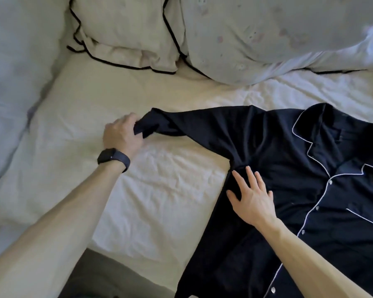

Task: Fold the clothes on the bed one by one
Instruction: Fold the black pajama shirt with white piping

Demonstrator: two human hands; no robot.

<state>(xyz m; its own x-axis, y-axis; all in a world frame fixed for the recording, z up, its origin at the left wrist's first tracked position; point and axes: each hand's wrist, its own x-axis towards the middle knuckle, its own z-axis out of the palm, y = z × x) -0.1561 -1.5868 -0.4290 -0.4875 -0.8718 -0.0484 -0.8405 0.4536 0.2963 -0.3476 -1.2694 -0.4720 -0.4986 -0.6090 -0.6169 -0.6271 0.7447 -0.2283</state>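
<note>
Dark navy shirt (289,168) with white piping lies front-up on the white bed sheet (159,179), filling the right half of the view. Its collar (310,134) points to the far side and the button placket (317,208) is closed as far as it can be seen. One sleeve (202,123) is stretched out leftward, off the body of the shirt, across the sheet.

Left hand (122,134): arm reaches forward, nearly straight, palm down. Fingers are curled round the bunched cuff end of the sleeve and grip it. The fingertips are buried in the cloth, so the thumb's exact position cannot be told. Black watch (113,159) on this wrist.

Right hand (252,198): forearm comes in from the lower right, and the palm lies flat on the shirt just below the sleeve's root, near the side seam. Fingers are straight and spread, pressing the cloth down.

Beyond: a cream pillow (125,29) edged in black at the head of the bed and a pale printed duvet (256,39) heaped at upper right.
</note>
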